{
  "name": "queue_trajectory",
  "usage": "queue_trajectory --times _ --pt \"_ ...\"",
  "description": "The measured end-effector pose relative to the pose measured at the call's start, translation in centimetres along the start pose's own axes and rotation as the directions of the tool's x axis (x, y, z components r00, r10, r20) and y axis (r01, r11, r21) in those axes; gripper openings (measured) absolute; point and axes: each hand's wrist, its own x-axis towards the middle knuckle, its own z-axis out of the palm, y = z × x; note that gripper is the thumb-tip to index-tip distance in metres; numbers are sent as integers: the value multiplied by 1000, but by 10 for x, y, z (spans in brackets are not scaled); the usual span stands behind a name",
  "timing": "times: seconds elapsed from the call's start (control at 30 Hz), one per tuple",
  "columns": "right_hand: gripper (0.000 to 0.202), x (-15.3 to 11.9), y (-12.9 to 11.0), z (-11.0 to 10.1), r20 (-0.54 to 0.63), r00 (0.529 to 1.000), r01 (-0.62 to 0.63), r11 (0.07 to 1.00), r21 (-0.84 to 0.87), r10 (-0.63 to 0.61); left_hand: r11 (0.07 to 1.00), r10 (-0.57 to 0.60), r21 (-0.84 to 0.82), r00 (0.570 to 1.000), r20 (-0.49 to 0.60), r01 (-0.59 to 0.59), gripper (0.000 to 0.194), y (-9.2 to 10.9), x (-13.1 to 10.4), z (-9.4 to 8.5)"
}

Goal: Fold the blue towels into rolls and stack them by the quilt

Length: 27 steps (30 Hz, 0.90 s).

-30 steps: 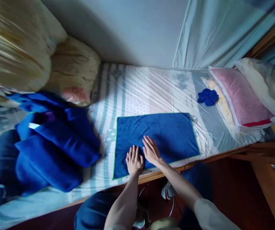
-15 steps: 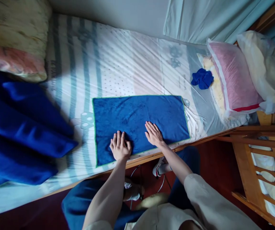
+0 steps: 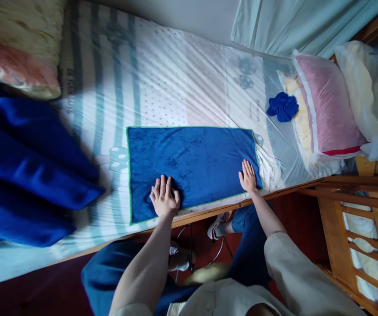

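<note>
A blue towel (image 3: 195,158) with a green edge lies spread out on the bed, close to its front side. My left hand (image 3: 165,196) rests on the towel's lower left part, palm down with fingers apart. Near the towel's right end, my right hand (image 3: 247,176) lies flat on the cloth with its fingers stretched out. Neither hand grips anything. The towel is mostly smooth, with slight creases and darker patches in the pile left of its middle.
Blue fabric (image 3: 27,175) is heaped on the bed's left side, below a yellowish pillow (image 3: 21,26). A crumpled blue cloth (image 3: 283,107) lies by a pink pillow (image 3: 330,101) on the right. The wooden bed edge (image 3: 215,210) runs before me; a wooden ladder-like frame (image 3: 333,224) stands right.
My right hand has slid right across the towel, from near its middle to its right end. My left hand stays at about the same spot on the cloth. The view has shifted slightly.
</note>
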Motion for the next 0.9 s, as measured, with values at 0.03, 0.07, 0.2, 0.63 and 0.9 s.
queue_trajectory --times 0.03,0.07,0.2,0.63,0.9 --pt "61 -1 8 -2 -10 1000 -17 1000 -7 17 1000 2 -8 1000 -4 -2 59 0 0 0" --pt "61 -2 15 -4 -19 999 -33 999 -11 33 1000 6 -16 1000 -8 -6 59 0 0 0" --pt "61 -1 31 -10 -31 997 -70 998 6 70 999 16 -38 1000 -21 -17 59 -1 0 1" --pt "60 13 -116 38 -137 979 -148 988 51 154 1000 8 3 1000 -16 -8 60 1 1 1" --pt "61 13 -131 53 -149 977 -141 987 77 151 997 41 68 999 -5 -40 60 -4 0 1"
